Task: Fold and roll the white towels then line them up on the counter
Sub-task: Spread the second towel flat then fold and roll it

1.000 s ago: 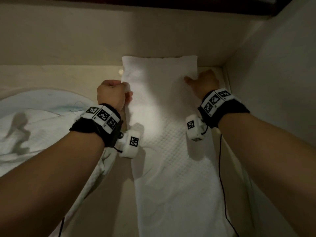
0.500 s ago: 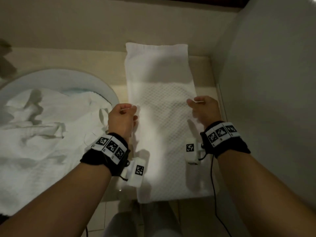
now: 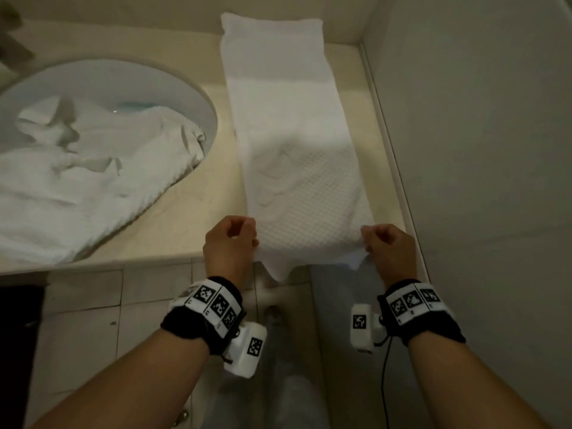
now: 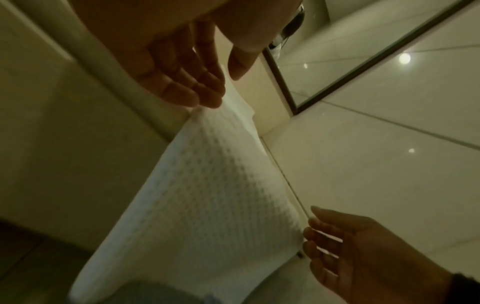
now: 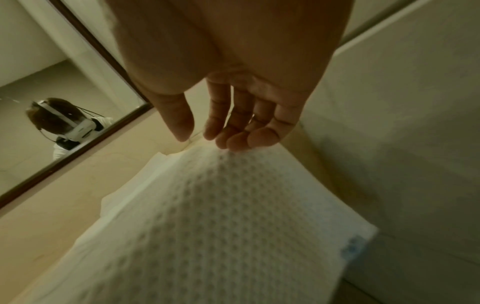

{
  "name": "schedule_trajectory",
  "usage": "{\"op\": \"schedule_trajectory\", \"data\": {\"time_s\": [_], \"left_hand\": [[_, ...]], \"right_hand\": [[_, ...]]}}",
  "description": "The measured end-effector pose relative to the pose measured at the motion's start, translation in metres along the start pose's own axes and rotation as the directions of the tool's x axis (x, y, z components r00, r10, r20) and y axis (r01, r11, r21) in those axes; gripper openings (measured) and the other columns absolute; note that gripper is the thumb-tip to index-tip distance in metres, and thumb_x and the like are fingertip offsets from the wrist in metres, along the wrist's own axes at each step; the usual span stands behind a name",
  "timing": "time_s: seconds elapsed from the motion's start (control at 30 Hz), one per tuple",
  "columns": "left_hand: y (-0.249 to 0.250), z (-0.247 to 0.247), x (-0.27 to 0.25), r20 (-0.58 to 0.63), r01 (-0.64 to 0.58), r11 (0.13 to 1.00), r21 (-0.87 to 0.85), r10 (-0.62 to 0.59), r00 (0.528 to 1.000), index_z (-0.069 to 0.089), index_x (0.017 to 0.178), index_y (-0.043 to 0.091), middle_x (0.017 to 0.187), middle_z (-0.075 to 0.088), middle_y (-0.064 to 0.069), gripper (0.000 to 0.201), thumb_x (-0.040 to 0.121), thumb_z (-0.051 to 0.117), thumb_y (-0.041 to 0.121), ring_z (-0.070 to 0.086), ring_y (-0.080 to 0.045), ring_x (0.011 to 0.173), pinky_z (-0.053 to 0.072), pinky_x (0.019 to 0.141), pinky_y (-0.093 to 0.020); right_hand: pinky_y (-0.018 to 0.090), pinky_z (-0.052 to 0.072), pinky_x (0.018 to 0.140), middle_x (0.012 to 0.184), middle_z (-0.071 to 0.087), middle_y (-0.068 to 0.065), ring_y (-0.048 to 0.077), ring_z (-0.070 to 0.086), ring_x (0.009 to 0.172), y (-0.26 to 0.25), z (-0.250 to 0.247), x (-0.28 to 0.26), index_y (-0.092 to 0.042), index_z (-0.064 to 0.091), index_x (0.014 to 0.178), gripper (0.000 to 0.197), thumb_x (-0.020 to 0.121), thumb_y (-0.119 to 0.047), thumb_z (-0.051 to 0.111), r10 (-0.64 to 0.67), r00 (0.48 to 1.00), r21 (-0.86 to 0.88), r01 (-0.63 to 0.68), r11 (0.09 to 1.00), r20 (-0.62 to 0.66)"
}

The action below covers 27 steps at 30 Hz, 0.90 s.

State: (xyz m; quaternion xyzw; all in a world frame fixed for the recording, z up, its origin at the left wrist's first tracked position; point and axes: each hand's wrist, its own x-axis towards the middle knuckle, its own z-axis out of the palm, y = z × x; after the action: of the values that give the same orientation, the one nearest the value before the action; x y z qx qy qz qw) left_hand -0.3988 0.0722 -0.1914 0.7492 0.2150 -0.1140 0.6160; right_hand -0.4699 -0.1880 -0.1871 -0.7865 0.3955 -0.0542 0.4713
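Note:
A long white waffle-weave towel lies folded into a narrow strip on the beige counter, running from the back wall to the front edge, where its near end droops over. My left hand is at the near left corner, loosely curled, fingertips touching the edge and thumb apart. At the near right corner, my right hand rests the same way, its fingertips on the cloth. Neither thumb presses the towel.
A round white sink on the left holds a crumpled pile of white towels that spills onto the counter. A wall stands close along the towel's right side. A framed mirror hangs behind. Tiled floor lies below.
Both hands have slid back along the towel's long edges from its far end to its near end at the counter's front. The towel lies flatter.

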Motion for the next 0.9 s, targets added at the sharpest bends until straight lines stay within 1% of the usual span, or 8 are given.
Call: {"op": "schedule_trajectory", "data": {"time_s": [0.17, 0.23, 0.4, 0.5, 0.6, 0.67, 0.77, 0.9], "left_hand": [[-0.039, 0.004, -0.025, -0.073, -0.021, 0.996, 0.082, 0.028, 0.997, 0.071, 0.075, 0.021, 0.073, 0.071, 0.003, 0.025, 0.09, 0.064, 0.039, 0.066, -0.016, 0.072, 0.057, 0.078, -0.036], [-0.05, 0.009, -0.031, -0.113, -0.001, 0.996, 0.084, 0.01, 0.994, 0.074, 0.079, 0.021, 0.076, 0.072, 0.005, 0.033, 0.089, 0.064, 0.051, 0.067, -0.015, 0.076, 0.054, 0.077, -0.031], [-0.08, 0.023, -0.031, 0.04, 0.066, 0.994, 0.082, -0.07, 0.997, 0.073, 0.111, 0.027, 0.104, 0.074, 0.01, 0.054, 0.074, 0.071, 0.067, 0.067, -0.012, 0.099, 0.053, 0.091, -0.033], [-0.097, 0.031, -0.029, 0.196, 0.067, 0.996, 0.063, -0.078, 0.978, 0.069, 0.123, 0.023, 0.113, 0.073, 0.008, 0.055, 0.073, 0.078, 0.045, 0.068, -0.011, 0.106, 0.054, 0.096, -0.036], [-0.102, 0.033, -0.032, 0.25, 0.054, 0.995, 0.082, -0.073, 0.966, 0.066, 0.125, 0.018, 0.114, 0.07, 0.005, 0.036, 0.089, 0.072, 0.025, 0.065, -0.003, 0.098, 0.052, 0.091, -0.03], [-0.106, 0.03, -0.036, 0.286, 0.051, 0.996, 0.069, -0.068, 0.956, 0.063, 0.129, 0.017, 0.118, 0.069, 0.005, 0.034, 0.096, 0.064, 0.023, 0.064, -0.001, 0.1, 0.05, 0.088, -0.025], [-0.111, 0.02, -0.043, 0.279, 0.084, 0.996, 0.037, -0.091, 0.956, 0.064, 0.128, 0.016, 0.116, 0.072, 0.004, 0.031, 0.099, 0.06, 0.027, 0.067, -0.011, 0.104, 0.052, 0.091, -0.029], [-0.115, 0.008, -0.056, 0.349, 0.125, 0.992, -0.02, -0.11, 0.931, 0.067, 0.115, 0.02, 0.106, 0.075, 0.004, 0.019, 0.096, 0.065, 0.02, 0.071, -0.008, 0.093, 0.057, 0.08, -0.024]], "right_hand": [[0.039, 0.05, 0.068, 0.063, 0.061, 0.002, 0.019, 0.054, 0.062, 0.048, -0.004, -0.014, -0.017, 0.062, 0.063, 0.023, 0.081, -0.017, 0.076, 0.107, 0.994, -0.007, -0.108, 0.994, -0.029], [0.039, 0.05, 0.074, 0.076, 0.064, 0.004, 0.021, 0.058, 0.072, 0.062, -0.001, -0.012, -0.014, 0.061, 0.077, 0.019, 0.077, -0.019, 0.079, 0.136, 0.991, 0.018, -0.136, 0.991, -0.013], [0.037, 0.045, 0.095, 0.128, 0.056, 0.0, 0.016, 0.054, 0.116, 0.076, 0.011, -0.003, -0.016, 0.045, 0.128, 0.079, 0.062, -0.035, 0.083, 0.102, 0.99, 0.073, -0.109, 0.991, 0.098], [0.032, 0.041, 0.09, 0.127, 0.054, 0.0, 0.016, 0.051, 0.113, 0.078, 0.012, 0.004, -0.01, 0.048, 0.131, 0.069, 0.073, -0.016, 0.084, 0.088, 0.993, 0.045, -0.092, 0.995, 0.084], [0.036, 0.048, 0.088, 0.121, 0.062, 0.007, 0.02, 0.058, 0.109, 0.084, 0.014, 0.005, -0.004, 0.06, 0.119, 0.051, 0.076, -0.021, 0.083, 0.076, 0.985, 0.01, -0.079, 0.997, 0.155], [0.046, 0.053, 0.095, 0.118, 0.067, 0.009, 0.024, 0.063, 0.108, 0.086, 0.015, 0.001, -0.004, 0.065, 0.118, 0.045, 0.08, -0.026, 0.078, 0.101, 0.965, 0.06, -0.119, 0.991, 0.241], [0.043, 0.052, 0.095, 0.111, 0.067, 0.008, 0.026, 0.064, 0.106, 0.084, 0.018, -0.012, -0.007, 0.061, 0.116, 0.023, 0.094, -0.013, 0.064, 0.102, 0.955, 0.142, -0.146, 0.979, 0.279], [0.04, 0.056, 0.086, 0.111, 0.066, 0.008, 0.024, 0.066, 0.102, 0.089, 0.021, -0.031, -0.008, 0.056, 0.119, 0.033, 0.089, -0.013, 0.07, 0.129, 0.947, 0.216, -0.198, 0.956, 0.295]]}}
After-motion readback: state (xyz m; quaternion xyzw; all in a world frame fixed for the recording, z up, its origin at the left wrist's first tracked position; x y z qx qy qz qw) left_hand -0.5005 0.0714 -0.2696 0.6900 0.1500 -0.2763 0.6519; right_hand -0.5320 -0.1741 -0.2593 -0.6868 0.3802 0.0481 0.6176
